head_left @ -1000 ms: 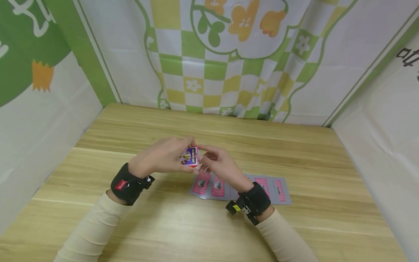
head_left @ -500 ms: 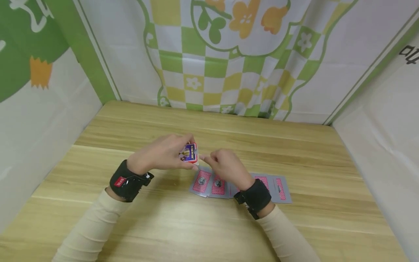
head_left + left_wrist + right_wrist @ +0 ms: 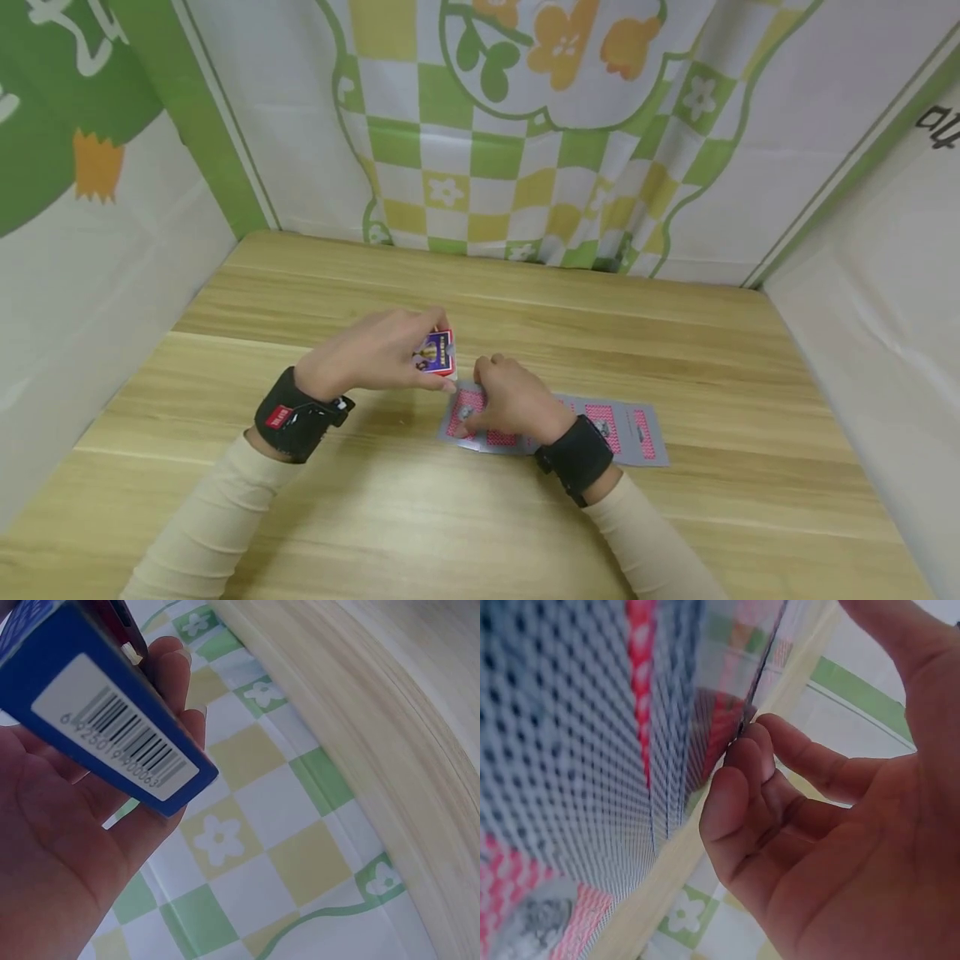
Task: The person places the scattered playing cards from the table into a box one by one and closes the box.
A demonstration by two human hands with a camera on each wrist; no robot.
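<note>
In the head view my left hand [image 3: 382,350] holds a small playing-card box [image 3: 435,353] by its edges, above the table. Its blue end with a barcode label [image 3: 120,731] faces the left wrist camera. My right hand [image 3: 517,400] is over the left end of a row of playing cards [image 3: 463,408], which lie with red-patterned backs up in grey borders. Its thumb and fingers are spread apart over the leftmost card. In the right wrist view the bent fingertips [image 3: 731,791] are right at a card's edge. The hand hides the middle of the row.
The cards lie overlapping on a wood-grain table [image 3: 337,517], the right end of the row [image 3: 642,435] in view. A checkered curtain [image 3: 517,167] hangs behind the table, with white cloth walls [image 3: 862,250] at the sides. Both wrists wear black straps [image 3: 577,454].
My right hand has moved from the box down onto the left end of the card row, its thumb coming away from the fingers. The left hand keeps the box in nearly the same spot.
</note>
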